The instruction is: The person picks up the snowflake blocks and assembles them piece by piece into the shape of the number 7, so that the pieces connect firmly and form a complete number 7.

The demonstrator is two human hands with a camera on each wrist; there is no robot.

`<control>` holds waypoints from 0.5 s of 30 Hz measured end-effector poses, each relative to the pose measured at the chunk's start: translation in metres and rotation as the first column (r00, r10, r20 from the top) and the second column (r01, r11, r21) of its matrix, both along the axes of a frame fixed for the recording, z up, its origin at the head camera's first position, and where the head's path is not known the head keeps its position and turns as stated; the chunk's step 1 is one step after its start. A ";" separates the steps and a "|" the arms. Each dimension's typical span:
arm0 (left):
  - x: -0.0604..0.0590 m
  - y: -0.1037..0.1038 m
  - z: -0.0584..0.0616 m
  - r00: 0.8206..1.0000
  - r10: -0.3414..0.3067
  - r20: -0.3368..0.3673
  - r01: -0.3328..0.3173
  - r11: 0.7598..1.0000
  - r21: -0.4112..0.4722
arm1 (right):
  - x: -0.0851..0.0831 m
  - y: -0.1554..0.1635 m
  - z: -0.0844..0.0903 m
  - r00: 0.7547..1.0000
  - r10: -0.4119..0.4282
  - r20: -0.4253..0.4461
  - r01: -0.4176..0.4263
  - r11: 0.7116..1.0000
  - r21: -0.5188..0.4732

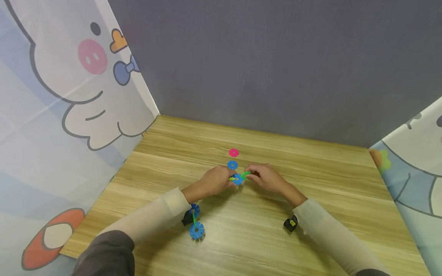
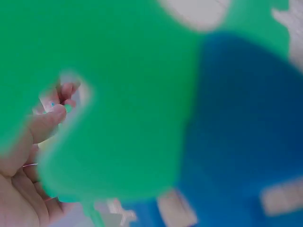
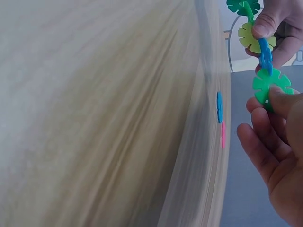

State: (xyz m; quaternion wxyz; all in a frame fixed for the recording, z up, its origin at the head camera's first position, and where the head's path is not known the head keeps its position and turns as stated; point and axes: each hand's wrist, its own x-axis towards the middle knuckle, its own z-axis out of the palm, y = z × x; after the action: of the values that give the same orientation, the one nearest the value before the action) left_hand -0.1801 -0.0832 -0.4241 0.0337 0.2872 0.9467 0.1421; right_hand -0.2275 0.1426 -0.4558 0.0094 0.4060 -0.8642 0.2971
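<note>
Above the tabletop, my left hand (image 1: pixel 216 180) pinches a yellow notched disc (image 3: pixel 249 39) between thumb and fingers. Slotted into it is a blue notched disc (image 1: pixel 237 179), which also meets a green notched disc (image 3: pixel 272 84). My right hand (image 1: pixel 270 177) pinches that green disc between thumb and index finger, the other fingers loosely bent. On the yellow disc's far side, a darker green disc (image 3: pixel 243 6) shows in the right wrist view. Linked blue discs (image 1: pixel 197 230) with a green one hang by the left wrist. Blurred green (image 2: pixel 132 142) and blue (image 2: pixel 241 113) discs cover most of the left wrist view.
A loose blue disc (image 1: pixel 232 165) and a pink disc (image 1: pixel 233 152) lie beyond the hands on the wooden table (image 1: pixel 310 172). A grey panel (image 1: pixel 269 69) stands along the back edge. Printed cartoon panels (image 1: pixel 86 115) flank the table. A black device (image 1: pixel 291 223) sits by the right wrist.
</note>
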 end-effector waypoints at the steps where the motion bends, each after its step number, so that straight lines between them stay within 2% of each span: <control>1: 0.000 0.000 0.000 1.000 0.001 0.001 -0.001 1.000 0.000 | 0.000 0.000 0.000 1.000 -0.002 -0.011 0.002 1.000 -0.002; 6: 0.000 0.002 0.000 1.000 0.010 -0.003 -0.010 0.999 -0.032 | 0.001 -0.004 -0.001 0.996 -0.006 -0.084 0.005 1.000 -0.019; 9: 0.001 0.004 0.001 1.000 0.016 -0.002 -0.017 0.998 -0.058 | 0.003 -0.005 -0.002 0.996 -0.010 -0.092 0.007 1.000 -0.029; 15: 0.003 0.010 0.003 1.000 0.018 -0.011 -0.018 0.999 -0.049 | 0.005 -0.006 -0.002 0.995 -0.021 -0.094 0.016 0.999 -0.050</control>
State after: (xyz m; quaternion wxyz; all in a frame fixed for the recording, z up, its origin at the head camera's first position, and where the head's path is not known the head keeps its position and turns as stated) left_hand -0.1770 -0.0731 -0.4214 0.0344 0.2784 0.9526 0.1179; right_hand -0.2225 0.1367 -0.4578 0.0630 0.4111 -0.8589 0.2988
